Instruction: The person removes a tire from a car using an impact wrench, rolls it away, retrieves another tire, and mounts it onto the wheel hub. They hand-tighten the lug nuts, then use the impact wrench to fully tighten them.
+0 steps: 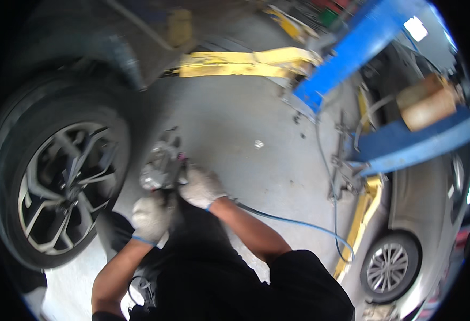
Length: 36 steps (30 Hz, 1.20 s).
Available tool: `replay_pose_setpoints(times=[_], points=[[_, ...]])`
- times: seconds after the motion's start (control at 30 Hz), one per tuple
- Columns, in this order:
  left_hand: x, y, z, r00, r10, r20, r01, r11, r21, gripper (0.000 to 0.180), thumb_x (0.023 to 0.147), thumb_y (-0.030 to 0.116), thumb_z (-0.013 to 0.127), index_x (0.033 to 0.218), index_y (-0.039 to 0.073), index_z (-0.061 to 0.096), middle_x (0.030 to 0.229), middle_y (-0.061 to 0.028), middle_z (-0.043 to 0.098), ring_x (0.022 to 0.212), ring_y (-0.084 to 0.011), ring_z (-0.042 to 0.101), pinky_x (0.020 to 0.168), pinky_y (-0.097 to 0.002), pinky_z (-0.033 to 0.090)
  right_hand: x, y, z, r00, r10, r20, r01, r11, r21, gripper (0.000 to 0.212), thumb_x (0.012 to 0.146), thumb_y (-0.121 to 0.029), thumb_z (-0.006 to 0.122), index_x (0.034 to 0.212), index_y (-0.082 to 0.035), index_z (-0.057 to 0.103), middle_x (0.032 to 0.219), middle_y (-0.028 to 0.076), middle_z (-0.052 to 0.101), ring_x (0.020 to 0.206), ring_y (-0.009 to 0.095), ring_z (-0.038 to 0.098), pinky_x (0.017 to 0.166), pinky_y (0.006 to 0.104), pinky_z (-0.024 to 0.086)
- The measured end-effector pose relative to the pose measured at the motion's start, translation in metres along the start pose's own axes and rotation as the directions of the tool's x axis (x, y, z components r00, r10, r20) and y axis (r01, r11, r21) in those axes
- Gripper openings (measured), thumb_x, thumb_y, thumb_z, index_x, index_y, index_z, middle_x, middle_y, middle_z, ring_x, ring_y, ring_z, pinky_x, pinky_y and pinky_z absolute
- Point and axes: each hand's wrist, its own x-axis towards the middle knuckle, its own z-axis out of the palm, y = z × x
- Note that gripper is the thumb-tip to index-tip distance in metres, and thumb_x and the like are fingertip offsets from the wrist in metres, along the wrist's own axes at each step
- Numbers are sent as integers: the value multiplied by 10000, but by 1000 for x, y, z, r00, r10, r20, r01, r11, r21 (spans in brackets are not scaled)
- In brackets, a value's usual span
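A silver-grey air tool (159, 168), blurred by motion, is in front of my body; it looks like an impact wrench. My right hand (200, 186), in a pale work glove, is closed at the tool's right side. From behind that wrist a blue air hose (294, 220) trails off to the right. My left hand (152, 218), gloved the same way, is closed at the tool's near end, its fingertips partly hidden. To the left of both hands stands a large car wheel (69, 187) with a two-tone spoked rim.
Yellow lift arms (235, 63) reach under the car at the far left. A blue lift post (353, 53) rises at the upper right, with an orange-brown container (427, 101) on a blue beam. Another car (422, 198) stands at right. A small white scrap (259, 144) lies on the grey floor.
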Motion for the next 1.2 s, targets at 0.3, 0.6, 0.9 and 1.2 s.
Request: replay_pose_setpoints(times=[0.3,0.6,0.9,1.2], points=[[-4,-9,-25,978,-34,204,46,997,-54,294,928,308,575,962,32,670,793,-199,681,729,-319,684,675,-416,548,5,12,-6,999,-17,40,13,996,93,512,742,-231,663,1213,-54,570,1129,202,670,1077,395,626,941,447,487],[2,-63,-36,836,-241,492,438,-246,-865,580,1014,493,451,1348,25,528,1259,-122,625,1136,-260,586,1032,-407,432,-8,-6,-5,872,-405,277,349,909,229,673,729,-180,831,1304,-34,512,1245,131,644,1155,236,625,989,344,501],[-14,-44,-62,788,-321,526,125,-753,-646,326,1009,454,470,1037,153,595,915,-32,660,792,-208,653,718,-397,572,-21,-47,41,827,-544,143,561,813,-156,692,700,-383,796,1274,-99,534,1117,181,666,1017,381,646,869,465,522],[-92,-100,-57,800,-158,578,401,-576,-712,406,961,225,478,1323,44,501,1248,-122,616,1117,-271,599,1008,-395,467,5,-65,60,766,-624,156,641,760,-108,631,704,-374,769,1217,-77,551,1000,183,671,913,376,657,818,502,518]])
